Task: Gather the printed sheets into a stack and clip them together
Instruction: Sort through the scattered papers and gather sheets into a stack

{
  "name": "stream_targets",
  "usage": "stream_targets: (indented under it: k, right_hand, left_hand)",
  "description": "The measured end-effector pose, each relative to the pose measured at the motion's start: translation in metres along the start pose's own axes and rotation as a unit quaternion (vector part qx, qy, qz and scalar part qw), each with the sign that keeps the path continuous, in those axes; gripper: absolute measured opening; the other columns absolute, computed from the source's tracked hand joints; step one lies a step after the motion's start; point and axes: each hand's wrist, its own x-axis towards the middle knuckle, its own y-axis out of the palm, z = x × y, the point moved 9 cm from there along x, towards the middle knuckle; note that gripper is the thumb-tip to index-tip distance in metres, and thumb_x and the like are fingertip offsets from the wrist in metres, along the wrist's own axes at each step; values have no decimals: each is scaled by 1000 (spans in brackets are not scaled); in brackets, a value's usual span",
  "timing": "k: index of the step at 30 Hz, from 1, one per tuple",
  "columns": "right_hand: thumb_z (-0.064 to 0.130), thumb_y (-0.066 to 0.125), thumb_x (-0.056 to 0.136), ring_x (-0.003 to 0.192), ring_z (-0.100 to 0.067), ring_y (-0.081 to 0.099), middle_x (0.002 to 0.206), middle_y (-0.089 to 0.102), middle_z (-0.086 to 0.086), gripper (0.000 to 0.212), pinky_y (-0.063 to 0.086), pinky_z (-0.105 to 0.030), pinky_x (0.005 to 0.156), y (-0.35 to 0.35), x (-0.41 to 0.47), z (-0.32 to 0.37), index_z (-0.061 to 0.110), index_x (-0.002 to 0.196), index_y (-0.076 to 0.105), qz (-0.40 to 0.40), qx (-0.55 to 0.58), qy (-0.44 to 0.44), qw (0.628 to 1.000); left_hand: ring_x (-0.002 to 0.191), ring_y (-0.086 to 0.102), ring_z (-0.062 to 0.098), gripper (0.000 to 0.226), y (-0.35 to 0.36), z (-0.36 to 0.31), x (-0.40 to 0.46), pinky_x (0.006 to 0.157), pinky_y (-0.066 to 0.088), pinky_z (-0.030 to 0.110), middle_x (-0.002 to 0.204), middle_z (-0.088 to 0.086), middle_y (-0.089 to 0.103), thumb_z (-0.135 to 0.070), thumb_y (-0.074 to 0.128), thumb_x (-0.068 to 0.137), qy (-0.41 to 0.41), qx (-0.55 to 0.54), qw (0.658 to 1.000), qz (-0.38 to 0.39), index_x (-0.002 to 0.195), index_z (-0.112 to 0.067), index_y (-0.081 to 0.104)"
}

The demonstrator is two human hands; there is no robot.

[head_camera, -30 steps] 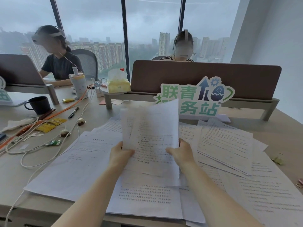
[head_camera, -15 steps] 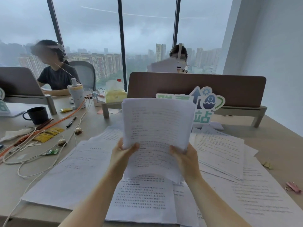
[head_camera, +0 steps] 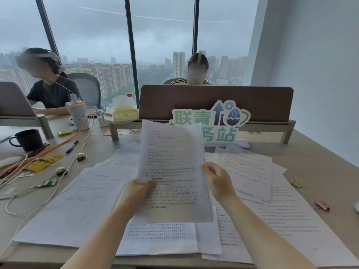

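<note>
Both hands lift a few sheets above the desk to square them: left hand pinches the near-left edge, right hand grips the right. The pink clip waits far right.

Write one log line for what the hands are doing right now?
left hand: grips held sheets | right hand: grips same | loose sheets: on table | pink clip: unused
</note>
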Motion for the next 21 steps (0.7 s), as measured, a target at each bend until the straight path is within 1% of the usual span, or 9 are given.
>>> stream_targets:
  k: [2,3,5,7,10,12,15,18,21]
  right_hand:
    - [33,51,97,92,-12,61,104,69,8,23,46,-29,78,-11,5,-23,23,111,66,14,-132,32,991]
    - [30,52,96,109,-18,59,124,65,2,35,46,-32,88,-17,7,-36,21,129,59,29,-206,55,977]
    - [23,51,94,128,-25,48,143,50,-3,53,42,-34,98,-28,11,-60,22,146,41,80,-327,95,937]
    - [22,51,91,136,-29,35,152,38,-5,67,39,-39,106,-38,14,-77,25,153,25,131,-413,125,893]
    - [31,62,83,138,-35,29,156,28,-6,89,36,-45,110,-52,20,-91,30,156,10,187,-480,165,841]
    - [38,68,78,137,-37,31,155,29,-7,97,38,-46,108,-59,25,-95,28,155,10,213,-522,172,808]
    - [38,71,76,132,-34,39,150,37,-9,96,42,-44,106,-62,29,-101,21,154,17,261,-569,183,758]
    - [28,70,78,112,-26,53,136,50,-10,87,49,-34,90,-56,30,-107,15,150,24,289,-558,203,751]
    - [24,67,82,98,-24,52,130,51,-12,84,46,-31,78,-51,32,-108,13,151,21,288,-568,188,747]
  left_hand:
    - [70,72,25,11,1,10,-2,56,55,27,82,10,75,-15,74,84,-21,24,999,1,92,-8,72]
    - [71,72,25,12,1,15,-3,57,54,27,82,10,75,-14,75,83,-30,38,999,1,93,-8,72]
    - [72,73,29,15,5,26,-4,64,59,35,81,12,76,-13,74,83,-55,54,997,17,96,-6,71]
    - [72,74,32,14,9,33,-5,71,61,44,79,13,76,-11,73,84,-67,68,995,31,95,-5,70]
    - [77,74,35,13,14,38,-5,77,60,50,83,16,76,-8,72,84,-77,83,993,43,96,-3,71]
    - [78,74,35,13,16,40,-5,78,60,50,86,16,76,-9,72,84,-83,91,991,51,96,-4,71]
    - [76,74,33,10,20,45,-9,72,61,44,86,14,76,-12,73,84,-91,105,988,63,93,-9,67]
    - [77,74,32,10,20,49,-10,69,60,42,88,14,75,-13,73,85,-94,109,987,66,91,-13,64]
    - [76,75,31,14,20,52,-8,69,61,43,89,13,77,-13,73,85,-97,115,985,78,98,-12,67]
